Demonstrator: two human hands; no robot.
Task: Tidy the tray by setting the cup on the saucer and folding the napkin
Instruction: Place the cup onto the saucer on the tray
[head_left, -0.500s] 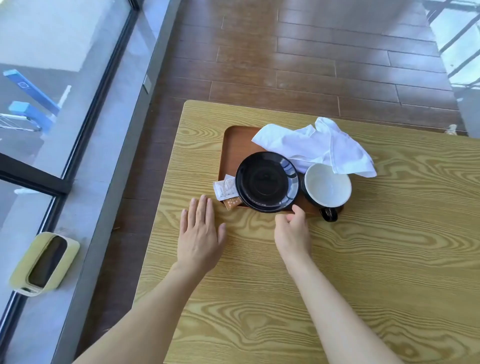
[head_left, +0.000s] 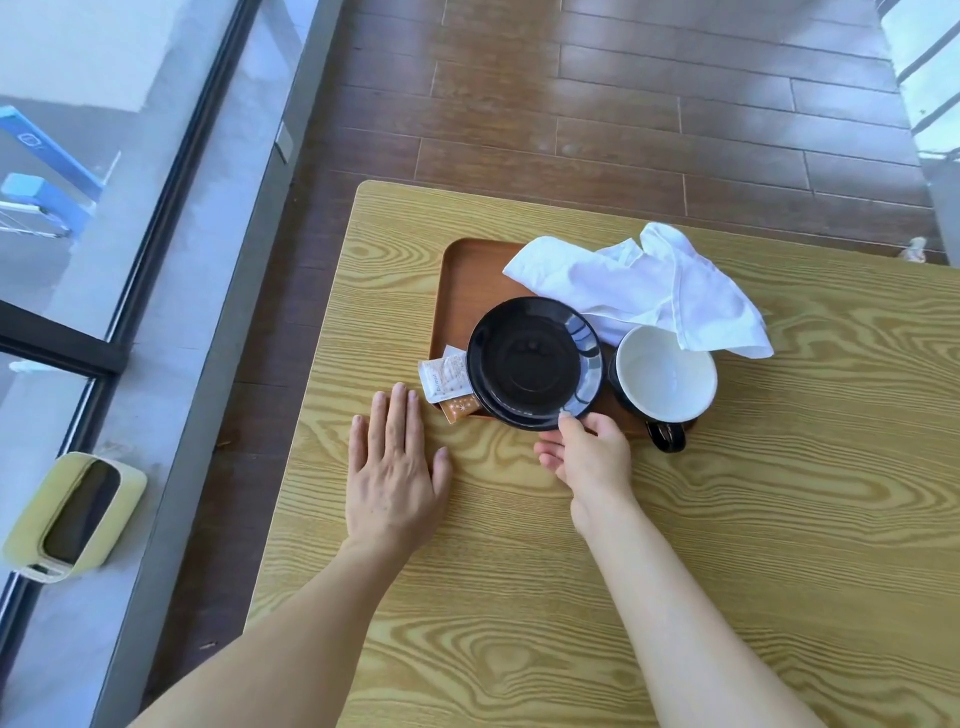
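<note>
Brown tray (head_left: 467, 280) sits on the wooden bench (head_left: 779, 519), toward its far left part. Black saucer (head_left: 535, 364) lies on the tray's near half, its near rim overhanging the tray's near edge. R hand (head_left: 592, 462) is at that near rim w/ thumb and forefinger pinching the rim; other fingers (head_left: 550, 460) loosely curled below, over the bench. Cup (head_left: 665, 382), black outside and white inside, stands upright just right of the saucer, at the tray's near right corner, not on the saucer; its black handle (head_left: 667, 436) points toward the person and sticks out past the tray edge. White napkin (head_left: 649, 286) lies crumpled, unfolded, across the tray's far right part, one corner draping over the cup's far rim and another part spilling off the tray's right side onto the bench. Two small packets, one white (head_left: 441, 376) and one orange (head_left: 460, 408), lie at the tray's near left corner, partly tucked under the saucer's left edge. L hand (head_left: 395, 467) rests flat, palm down, on the bench just in front of the tray's near left corner, fingers straight and close together, thumb out to the side, holding nothing; fingertips near the packets, contact can't be told
</note>
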